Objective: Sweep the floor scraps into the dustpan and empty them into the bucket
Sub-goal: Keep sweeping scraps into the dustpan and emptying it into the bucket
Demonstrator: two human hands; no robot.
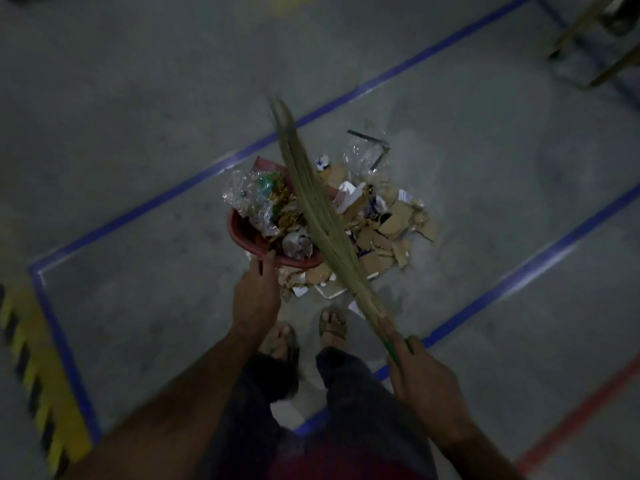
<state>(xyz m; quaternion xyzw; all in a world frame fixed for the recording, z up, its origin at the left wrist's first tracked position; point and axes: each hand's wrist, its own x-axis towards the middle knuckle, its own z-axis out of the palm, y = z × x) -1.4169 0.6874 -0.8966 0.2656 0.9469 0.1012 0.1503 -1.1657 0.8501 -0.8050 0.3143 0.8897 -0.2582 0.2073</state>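
Observation:
A red dustpan (242, 237) is heaped with clear plastic wrappers and coloured scraps (266, 202). My left hand (256, 299) grips its handle at the near edge. My right hand (426, 379) holds the green handle of a grass broom (311, 199), whose bristles slant up and left across the dustpan. A pile of cardboard and paper scraps (384, 230) lies on the grey floor just right of the dustpan. No bucket is in view.
Blue tape lines (346, 95) mark a rectangle on the floor around the pile. Yellow-black hazard striping (31, 344) runs at the lower left, a red line (585, 414) at the lower right. Wooden furniture legs (588, 39) stand at the top right. My sandalled feet (332, 323) are just behind the pile.

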